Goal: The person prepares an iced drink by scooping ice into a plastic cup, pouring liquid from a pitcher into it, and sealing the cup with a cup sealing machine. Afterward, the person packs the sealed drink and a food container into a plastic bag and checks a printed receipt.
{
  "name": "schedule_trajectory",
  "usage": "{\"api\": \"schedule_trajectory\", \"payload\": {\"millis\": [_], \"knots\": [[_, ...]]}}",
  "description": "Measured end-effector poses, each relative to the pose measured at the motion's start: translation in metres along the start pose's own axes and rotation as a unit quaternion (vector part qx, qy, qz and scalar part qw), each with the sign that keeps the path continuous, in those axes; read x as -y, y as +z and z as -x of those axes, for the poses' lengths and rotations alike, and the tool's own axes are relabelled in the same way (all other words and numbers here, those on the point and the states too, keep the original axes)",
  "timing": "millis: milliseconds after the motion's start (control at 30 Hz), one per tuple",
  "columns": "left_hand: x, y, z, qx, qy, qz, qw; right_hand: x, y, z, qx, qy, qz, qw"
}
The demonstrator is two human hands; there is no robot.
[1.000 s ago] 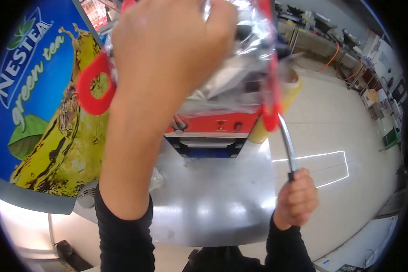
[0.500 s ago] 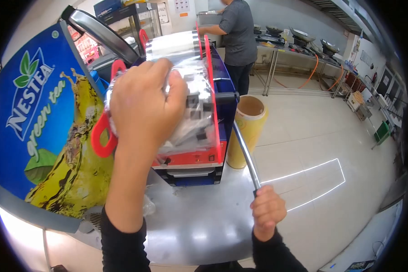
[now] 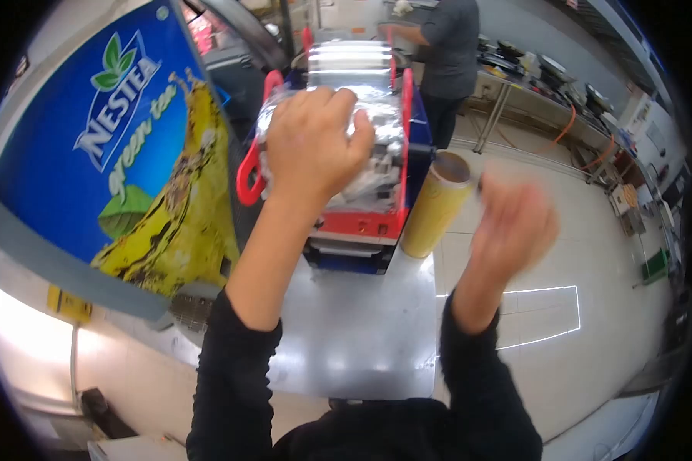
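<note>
A: Nearest stuff, quick?
B: Two black long sleeves (image 3: pixel 234 369), reaching in over a shiny metal counter (image 3: pixel 346 330) with a rounded near edge.

A: Left hand?
B: The left hand (image 3: pixel 311 146) is on top of the wrinkled clear plastic film with dark marks (image 3: pixel 380 180). Fingers bent, thumb apart from them; undersides hidden, can't tell if they grip it.

A: Right hand?
B: The right hand (image 3: pixel 515 223) is raised beyond the counter's right edge, motion-blurred. Fingers look curled. Small dark tip just beside it; can't tell if they hold anything.

A: Where's the film?
B: Over the top of a boxy red and dark blue machine (image 3: pixel 357 225), which stands toward the counter's far side. A red loop-shaped handle (image 3: pixel 247 180) sticks out at the machine's left, and a shiny film roll (image 3: pixel 350 65) sits behind the hand.

A: Around it?
B: Yellow hollow cylinder (image 3: pixel 436 211), upright, right of the machine by the counter's right edge. Big blue and green NESTEA panel (image 3: pixel 123 138) on the left, tilted in view.

A: Far end?
B: A person in a grey shirt (image 3: pixel 450 50), arm out; to their right, a long metal table with pans (image 3: pixel 550 73) along the wall.
</note>
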State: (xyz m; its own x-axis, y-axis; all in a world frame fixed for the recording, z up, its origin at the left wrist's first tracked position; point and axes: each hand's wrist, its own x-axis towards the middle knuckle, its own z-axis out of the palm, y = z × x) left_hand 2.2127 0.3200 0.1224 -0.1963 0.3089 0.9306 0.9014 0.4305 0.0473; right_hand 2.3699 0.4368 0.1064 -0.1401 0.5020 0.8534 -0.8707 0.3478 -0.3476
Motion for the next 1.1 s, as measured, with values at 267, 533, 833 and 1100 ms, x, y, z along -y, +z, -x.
{"api": "schedule_trajectory", "payload": {"millis": [267,533,833,1100], "knots": [[0.031,-0.076,0.062,-0.096,-0.105,0.343,0.928,-0.190,0.005,-0.212,0.062,0.003,0.307,0.950],[-0.011,0.075,0.318,0.032,-0.742,0.544,0.389,-0.182,-0.029,-0.206,0.158,-0.113,0.421,0.886],[-0.034,0.078,0.337,-0.046,-0.684,0.578,0.443,0.025,-0.108,0.008,0.280,0.271,0.247,0.887],[-0.078,-0.012,0.346,-0.006,-0.720,0.532,0.447,-0.019,-0.156,0.199,0.182,0.634,0.121,0.742]]}}
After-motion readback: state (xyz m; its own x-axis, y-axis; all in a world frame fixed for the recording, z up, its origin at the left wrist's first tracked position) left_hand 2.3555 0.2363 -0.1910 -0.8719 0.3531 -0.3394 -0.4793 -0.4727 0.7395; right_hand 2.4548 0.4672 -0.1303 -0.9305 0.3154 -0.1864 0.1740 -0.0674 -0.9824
